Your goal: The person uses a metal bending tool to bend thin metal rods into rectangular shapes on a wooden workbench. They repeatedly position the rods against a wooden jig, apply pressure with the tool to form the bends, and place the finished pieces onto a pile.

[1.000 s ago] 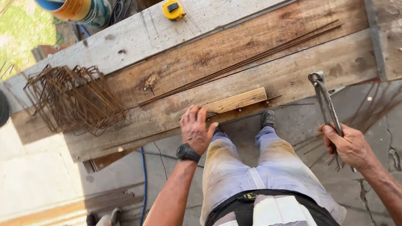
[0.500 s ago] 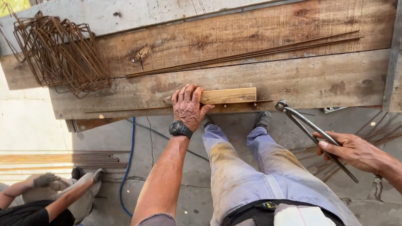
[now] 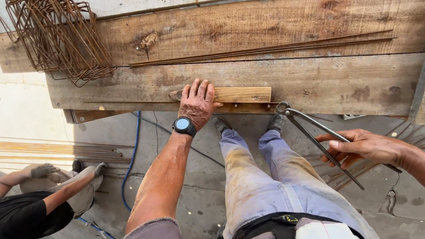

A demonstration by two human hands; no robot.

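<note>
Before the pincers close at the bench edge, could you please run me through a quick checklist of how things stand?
1. Left hand flat on the small wooden block: ok.
2. Thin steel rod lying along the plank edge beside the block: ok.
3. Right hand wrapped round the handles of the pincers: ok.
4. Pincer head at the bench edge, next to the block's right end: ok; whether the jaws are round the rod: cannot tell.
5. Left fingers away from the pincer head: ok.
6. Second person crouching at the lower left, away from the tool: ok.
</note>
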